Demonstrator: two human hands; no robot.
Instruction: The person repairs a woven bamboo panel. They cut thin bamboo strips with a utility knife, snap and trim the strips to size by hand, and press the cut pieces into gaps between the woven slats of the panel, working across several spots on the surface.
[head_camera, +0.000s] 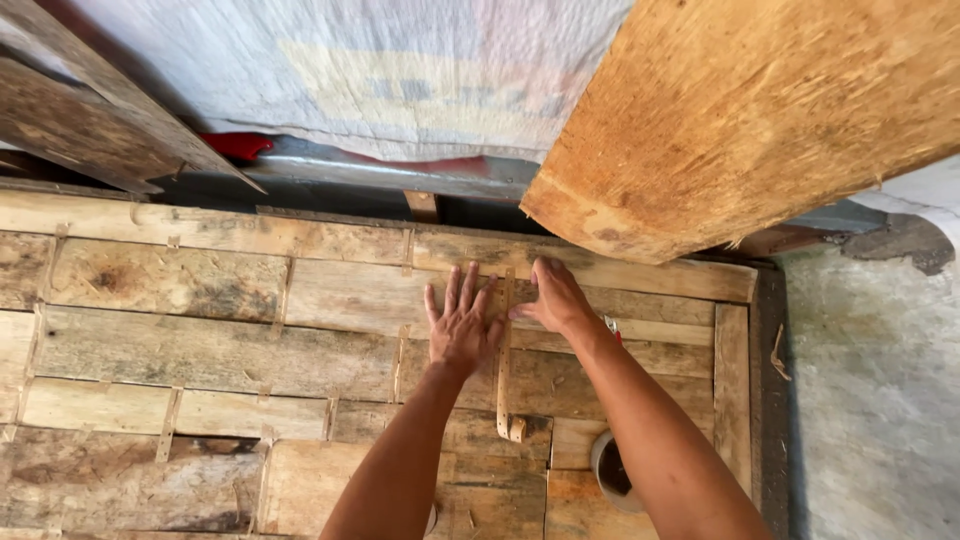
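Two bare hands press flat on a woven panel of broad bamboo slats (200, 350), which is cut off at the left and bottom edges. At far left, a dark weathered board (90, 120) leans in from the upper corner, its top out of view. Behind it hangs a pale sheet (350, 70) whose faded markings are hard to make out.

The left hand (462, 325) lies palm down, fingers spread, holding nothing. Just to its right runs a narrow upright bamboo strip (504, 375), its lower end curling at a slat joint. The left hand's fingertips touch the strip's left edge. The right hand (556, 297) rests open and flat on the other side, thumb against the strip.

The right forearm hides part of a round dark-mouthed container (612, 470) and most of a small red object (612, 326) that cannot be identified. Above right, a thick rough plank (740, 110) overhangs the panel's far edge. At far right lies grey concrete floor (870, 400).
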